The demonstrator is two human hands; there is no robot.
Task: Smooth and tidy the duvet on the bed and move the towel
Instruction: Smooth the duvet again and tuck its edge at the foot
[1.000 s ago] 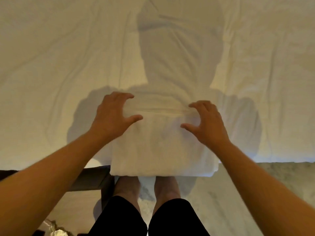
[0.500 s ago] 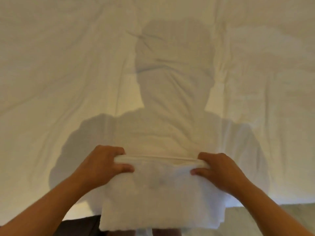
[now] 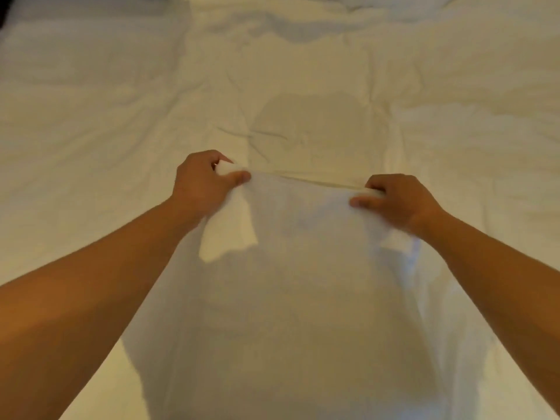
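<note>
A white towel [image 3: 303, 268] hangs lifted in front of me over the bed, its top edge stretched between my two hands. My left hand [image 3: 203, 184] pinches the towel's upper left corner with thumb and curled fingers. My right hand [image 3: 400, 203] grips the upper right corner the same way. Behind and below the towel spreads the cream-white duvet [image 3: 106, 131], wrinkled with creases running across its middle. The towel hides the near part of the bed.
Rumpled white bedding or pillows [image 3: 318, 13] lie at the far end of the bed. A dark strip [image 3: 3, 10] shows at the top left corner beyond the bed's edge.
Both hands closed on the towel's far edge and raised it off the bed's near edge. The towel now hangs unfolded and higher, and my view has tilted up toward the head of the bed.
</note>
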